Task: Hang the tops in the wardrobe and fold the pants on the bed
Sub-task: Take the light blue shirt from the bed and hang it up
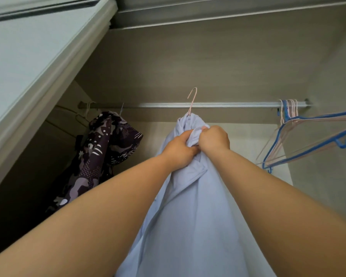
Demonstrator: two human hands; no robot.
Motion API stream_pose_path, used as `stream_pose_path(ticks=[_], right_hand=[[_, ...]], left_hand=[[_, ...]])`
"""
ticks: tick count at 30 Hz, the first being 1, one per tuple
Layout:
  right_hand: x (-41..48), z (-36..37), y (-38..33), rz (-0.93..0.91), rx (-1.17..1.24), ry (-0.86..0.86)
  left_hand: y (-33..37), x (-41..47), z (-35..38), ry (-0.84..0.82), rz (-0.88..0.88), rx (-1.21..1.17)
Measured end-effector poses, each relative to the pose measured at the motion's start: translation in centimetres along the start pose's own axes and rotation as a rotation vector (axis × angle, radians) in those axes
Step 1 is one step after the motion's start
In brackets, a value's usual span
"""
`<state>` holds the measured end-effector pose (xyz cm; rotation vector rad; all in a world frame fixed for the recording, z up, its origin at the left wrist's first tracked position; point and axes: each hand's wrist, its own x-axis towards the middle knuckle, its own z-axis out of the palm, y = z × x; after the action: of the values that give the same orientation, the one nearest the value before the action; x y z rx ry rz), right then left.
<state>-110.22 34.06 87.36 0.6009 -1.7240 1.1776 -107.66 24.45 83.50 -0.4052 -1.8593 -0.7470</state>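
Observation:
A light blue shirt (196, 212) hangs down the middle of the view on a pink hanger (192, 99), whose hook rises in front of the wardrobe rail (218, 105). Whether the hook rests on the rail I cannot tell. My left hand (180, 150) grips bunched fabric near the collar. Just to its right, my right hand (214, 138) grips the collar fabric too, and the two hands touch. Both forearms reach up from the bottom corners.
A dark purple patterned top (100, 154) hangs on the rail at the left. Several empty blue and pink hangers (308, 136) cluster at the rail's right end. A pale sliding door (28, 66) stands at the left, with the wardrobe's grey back wall (208, 62) behind the rail.

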Motion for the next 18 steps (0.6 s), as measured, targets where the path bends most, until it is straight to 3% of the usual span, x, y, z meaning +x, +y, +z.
stream_pose_path(ticks=[18], right_hand=[[2.5, 4.1, -1.8, 0.068, -0.091, 0.007]], left_hand=[[-2.3, 1.3, -1.5, -0.088, -0.066, 0.168]])
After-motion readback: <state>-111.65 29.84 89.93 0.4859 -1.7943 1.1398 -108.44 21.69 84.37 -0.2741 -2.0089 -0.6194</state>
